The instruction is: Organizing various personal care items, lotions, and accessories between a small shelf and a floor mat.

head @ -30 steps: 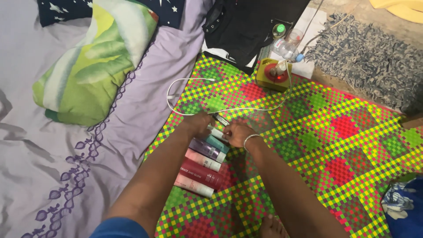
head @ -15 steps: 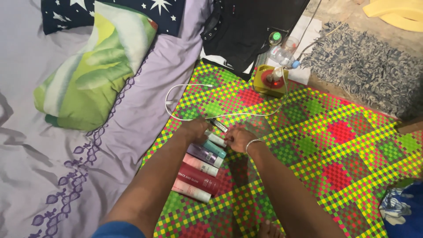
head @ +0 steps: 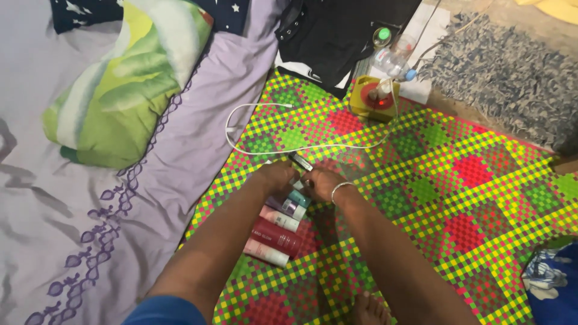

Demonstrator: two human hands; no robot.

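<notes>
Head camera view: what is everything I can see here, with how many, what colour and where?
tubes: about five, pink, dark red, purple and teal, in a row on the mat under the hands
small dark item: one, at the fingertips; kind unclear
white cable: one, looped on the mat
woven mat: one, green, yellow, pink and red
bedsheet: one, lilac, left
pillow: one, green and white, on the bedsheet
black garment: one, top centre
yellow box: one, red-topped, at the mat's top edge
shaggy rug: one, grey, top right
left hand: on the tubes
right hand: bangle on wrist, beside the tubes
</notes>
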